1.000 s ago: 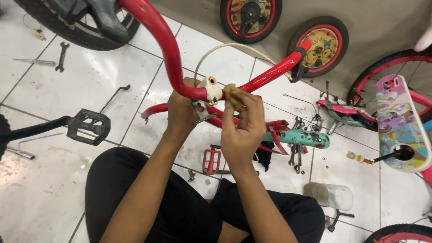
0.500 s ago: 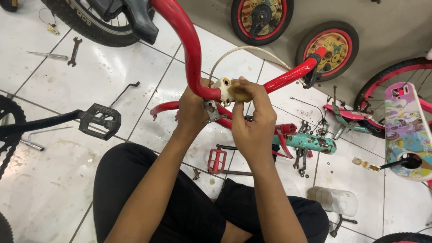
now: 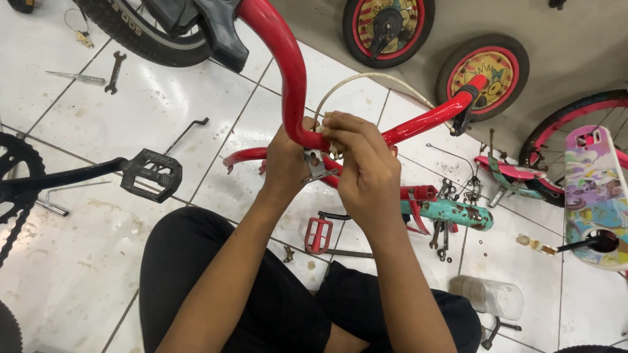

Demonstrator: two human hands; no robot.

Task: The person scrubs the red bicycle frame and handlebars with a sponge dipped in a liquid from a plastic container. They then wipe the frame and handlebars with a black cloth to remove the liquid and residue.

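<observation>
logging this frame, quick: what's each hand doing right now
Left hand: closed around the bend of the red bicycle frame.
Right hand: fingers pinched on a small part at the same joint; the part itself is hidden.

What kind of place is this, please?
Probably a bicycle repair shop: small wheels lean against the wall, spanners and a loose red pedal lie on the tiled floor, and both hands work on a red handlebar.

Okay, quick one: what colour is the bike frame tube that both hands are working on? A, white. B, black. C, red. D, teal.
C: the left hand and right hand both close on the bend of a red frame tube; the teal part lies apart on the tiled floor.
</observation>
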